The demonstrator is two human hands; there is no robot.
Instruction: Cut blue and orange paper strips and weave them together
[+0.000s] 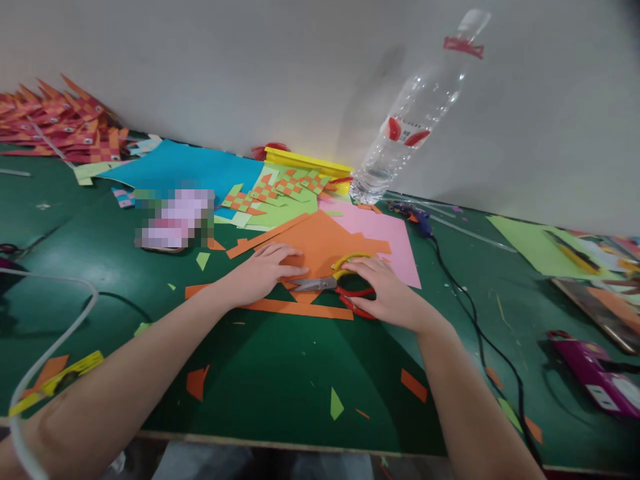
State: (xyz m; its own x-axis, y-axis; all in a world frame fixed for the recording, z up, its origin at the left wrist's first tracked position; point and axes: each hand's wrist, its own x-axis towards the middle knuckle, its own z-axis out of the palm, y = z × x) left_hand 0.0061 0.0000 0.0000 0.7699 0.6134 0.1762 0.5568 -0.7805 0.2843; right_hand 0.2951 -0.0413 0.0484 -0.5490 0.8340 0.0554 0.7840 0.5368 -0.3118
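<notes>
My left hand (264,270) lies flat, fingers together, pressing on an orange paper sheet (325,240) on the green table (270,380). My right hand (387,293) rests over a pair of scissors (320,285) with red and yellow handles; its fingers curl at the handles, while the metal blades point left toward my left hand. A long orange paper strip (295,308) lies just in front of both hands. A pink sheet (395,240) lies under the orange one to the right.
A clear plastic bottle (415,120) stands by the wall. Woven orange-green paper pieces (280,190), a blue sheet (185,167) and a pile of woven shapes (65,127) lie behind. A glue gun (415,215) with black cable, a pink tool (590,367), and paper scraps lie around.
</notes>
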